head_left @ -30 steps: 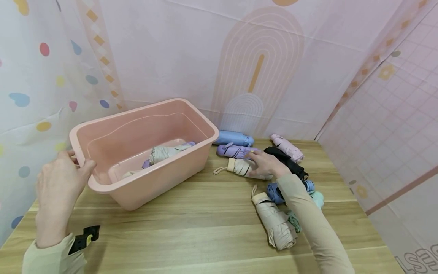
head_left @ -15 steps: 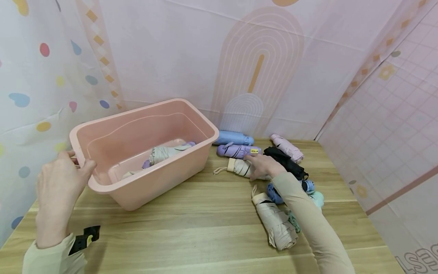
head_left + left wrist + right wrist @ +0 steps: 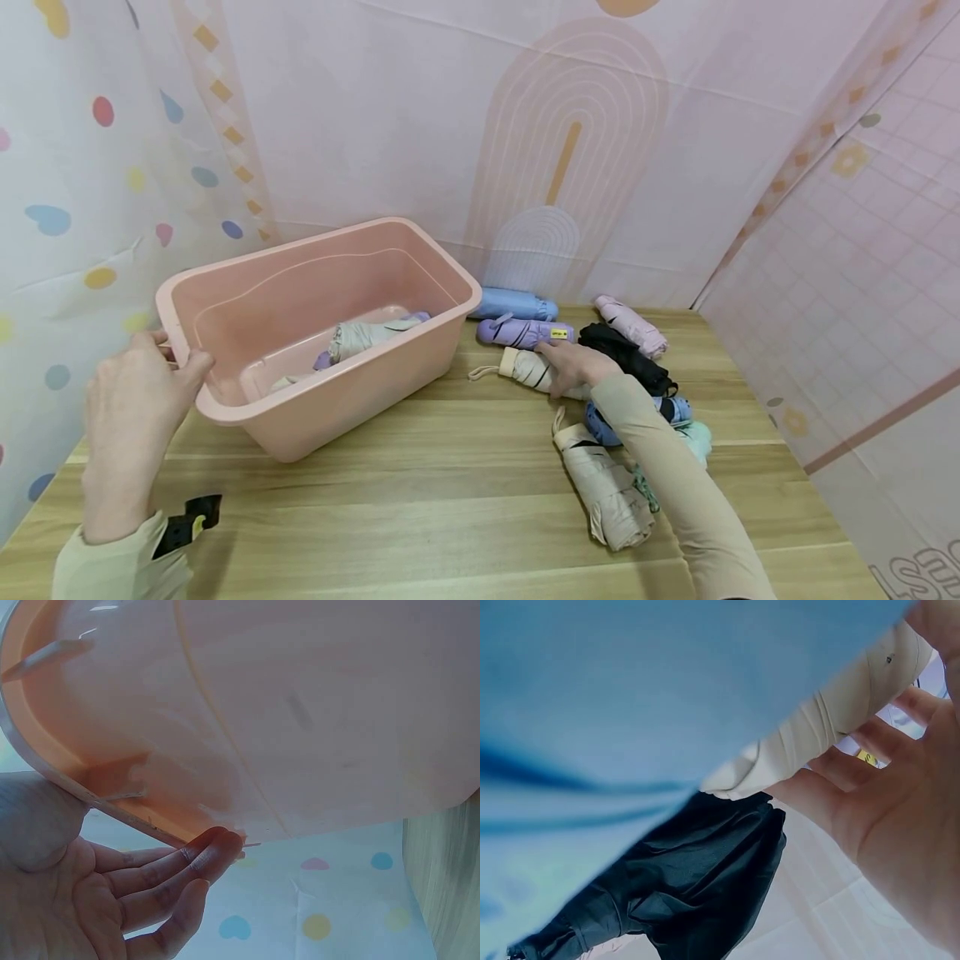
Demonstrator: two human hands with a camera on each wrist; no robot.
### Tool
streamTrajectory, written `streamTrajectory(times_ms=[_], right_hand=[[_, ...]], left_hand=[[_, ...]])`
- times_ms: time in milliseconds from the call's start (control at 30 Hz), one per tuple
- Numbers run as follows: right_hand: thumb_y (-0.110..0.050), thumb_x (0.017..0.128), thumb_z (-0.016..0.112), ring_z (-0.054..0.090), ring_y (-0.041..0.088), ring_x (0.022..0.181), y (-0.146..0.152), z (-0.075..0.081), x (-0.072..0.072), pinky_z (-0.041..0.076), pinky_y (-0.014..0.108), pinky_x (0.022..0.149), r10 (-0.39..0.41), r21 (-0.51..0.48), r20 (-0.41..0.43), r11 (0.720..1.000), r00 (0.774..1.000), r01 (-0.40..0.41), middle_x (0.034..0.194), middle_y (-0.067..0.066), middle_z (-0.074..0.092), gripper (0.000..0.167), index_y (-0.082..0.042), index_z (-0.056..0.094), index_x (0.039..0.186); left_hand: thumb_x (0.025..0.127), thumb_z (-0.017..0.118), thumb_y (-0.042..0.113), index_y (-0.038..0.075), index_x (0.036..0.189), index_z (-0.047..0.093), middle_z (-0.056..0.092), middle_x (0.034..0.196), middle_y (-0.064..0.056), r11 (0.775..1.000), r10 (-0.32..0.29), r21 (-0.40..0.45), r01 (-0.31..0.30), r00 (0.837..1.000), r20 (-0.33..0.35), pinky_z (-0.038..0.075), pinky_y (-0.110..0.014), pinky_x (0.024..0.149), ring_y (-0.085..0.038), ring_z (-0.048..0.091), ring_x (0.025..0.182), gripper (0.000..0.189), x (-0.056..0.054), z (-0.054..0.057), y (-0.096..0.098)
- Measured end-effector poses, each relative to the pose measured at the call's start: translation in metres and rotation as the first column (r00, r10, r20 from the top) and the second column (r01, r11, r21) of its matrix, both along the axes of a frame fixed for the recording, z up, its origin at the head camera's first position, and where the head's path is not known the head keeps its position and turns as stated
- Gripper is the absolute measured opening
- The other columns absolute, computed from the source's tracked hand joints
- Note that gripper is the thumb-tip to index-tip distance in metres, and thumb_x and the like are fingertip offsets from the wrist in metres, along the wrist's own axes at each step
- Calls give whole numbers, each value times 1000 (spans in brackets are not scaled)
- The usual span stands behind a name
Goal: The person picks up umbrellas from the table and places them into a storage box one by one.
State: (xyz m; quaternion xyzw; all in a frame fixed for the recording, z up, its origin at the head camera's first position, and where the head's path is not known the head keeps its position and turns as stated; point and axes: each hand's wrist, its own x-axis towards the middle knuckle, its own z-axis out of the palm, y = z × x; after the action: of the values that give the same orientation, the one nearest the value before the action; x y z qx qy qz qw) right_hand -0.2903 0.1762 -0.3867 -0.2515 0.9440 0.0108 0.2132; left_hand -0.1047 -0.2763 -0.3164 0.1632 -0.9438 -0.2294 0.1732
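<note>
Pink plastic forms the deep rectangular bin (image 3: 360, 396) at centre left of the head view, tilted on the wood-grain surface (image 3: 360, 508). The left hand (image 3: 142, 387) has its grip clasped on the bin's left rim, thumb on the inner side; in the left wrist view, the fingers reach the rim from below, at lower left. Inside the bin lies a pale grey folded umbrella (image 3: 367, 335) with purple material (image 3: 322, 361) showing beside it. Right of the frame's centre, the right hand (image 3: 577, 365) has its grip around a cream folded umbrella (image 3: 531, 369) — thumb on the near side, fingers on the far side — and that umbrella lies on the surface, its cord loop pointing left. Just above it in the frame sit a purple umbrella (image 3: 517, 333) with a yellow label and a light blue umbrella (image 3: 517, 304). Farther right lie a black umbrella (image 3: 630, 358) and a pale pink umbrella (image 3: 633, 327). Below the hand, a blue umbrella (image 3: 602, 423) and a mint-green bundle (image 3: 697, 440) are partly hidden by the right sleeve (image 3: 667, 475); a beige umbrella (image 3: 603, 492) slants at lower right. Blurred blue fabric fills the upper left of the right wrist view.
</note>
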Motion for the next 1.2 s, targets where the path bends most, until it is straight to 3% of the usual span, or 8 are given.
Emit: streamTrajectory(times_ms=[200, 600, 900, 1067, 1200], right_hand=[[-23, 78, 75, 56, 24, 105, 2, 0, -3, 46, 41, 89, 28, -10, 3, 1000, 1000, -28, 126, 15, 56, 67, -11, 41, 135], [-20, 77, 75, 55, 22, 99, 6, 5, -2, 45, 40, 87, 63, -59, -4, 996, 998, -63, 125, 15, 57, 67, -10, 42, 135], [-22, 78, 74, 57, 26, 111, 6, 12, 0, 45, 42, 95, 102, -74, -44, 992, 994, -105, 129, 13, 56, 68, -10, 42, 137], [-20, 76, 74, 49, 31, 126, 5, 21, 1, 41, 46, 103, 98, -106, -71, 989, 993, -105, 140, 13, 47, 68, -10, 43, 136], [-18, 75, 74, 49, 33, 126, 6, 29, 1, 41, 47, 102, 94, -144, -86, 984, 992, -106, 141, 15, 46, 67, -11, 43, 134]], left_hand=[[87, 51, 30, -19, 112, 48, 58, 96, -36, 1000, 2, 8, -3, 1000, 19, 33, -29, 42, -35, 54, 59, 55, 0, 1, 1], [88, 51, 31, -18, 111, 49, 59, 95, -35, 1000, 5, 3, -5, 1000, 31, 33, -29, 42, -36, 54, 60, 53, 0, 2, 1], [88, 50, 32, -17, 117, 46, 57, 101, -35, 1000, 16, 13, -17, 998, 58, 33, -28, 43, -39, 54, 66, 58, 1, 2, 1], [88, 50, 34, -17, 120, 45, 58, 102, -36, 999, 23, 26, -25, 997, 71, 34, -29, 42, -39, 55, 68, 60, 1, 2, 1], [88, 49, 35, -17, 118, 47, 59, 99, -36, 999, 29, 28, -31, 997, 75, 34, -29, 42, -39, 55, 65, 60, 1, 3, 1]])
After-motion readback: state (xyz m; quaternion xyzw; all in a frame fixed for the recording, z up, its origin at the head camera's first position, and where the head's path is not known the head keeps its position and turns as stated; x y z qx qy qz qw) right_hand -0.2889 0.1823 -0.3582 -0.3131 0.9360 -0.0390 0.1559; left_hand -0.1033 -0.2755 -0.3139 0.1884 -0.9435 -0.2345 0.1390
